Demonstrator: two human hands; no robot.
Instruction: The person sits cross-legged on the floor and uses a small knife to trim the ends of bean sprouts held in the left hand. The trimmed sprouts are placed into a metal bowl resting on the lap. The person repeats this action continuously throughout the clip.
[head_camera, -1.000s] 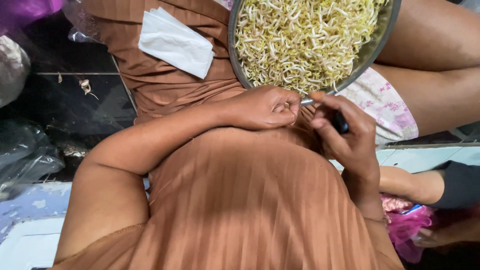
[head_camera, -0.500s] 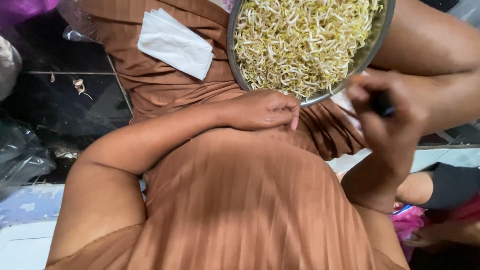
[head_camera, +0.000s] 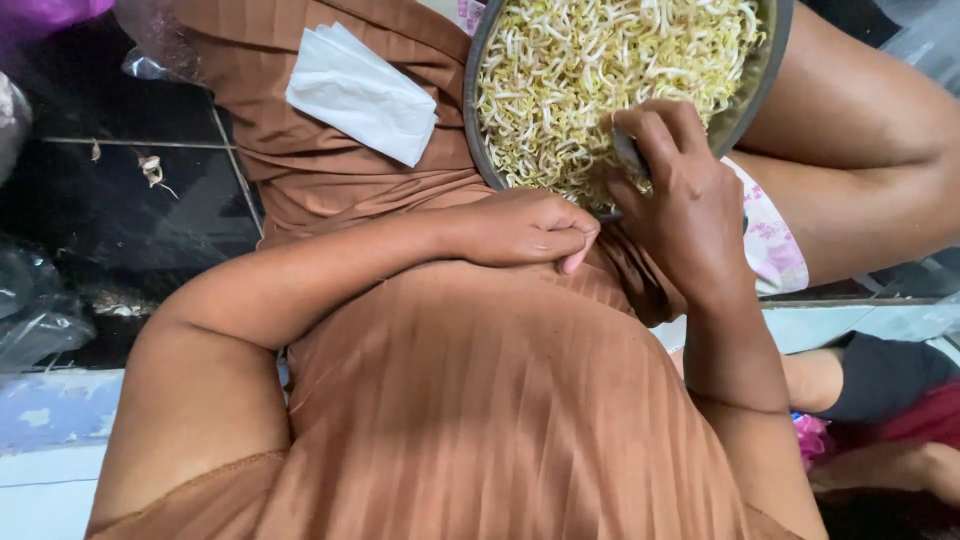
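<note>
Two hands work at the lap. Nearest, the left hand rests curled on the brown pleated dress, fingers closed, contents hidden. Beyond it, the right hand grips a small dark tool at the near rim of the round metal bowl. Pale bean sprouts heaped in it look mostly unsorted. Farthest, a white folded tissue lies on the dress.

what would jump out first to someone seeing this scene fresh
A wide metal bowl heaped with pale bean sprouts sits on the person's lap at top centre. The right hand grips a small dark object at the bowl's near rim, and the left hand rests curled just below it. A folded white tissue lies on the brown dress, left of the bowl.
</note>
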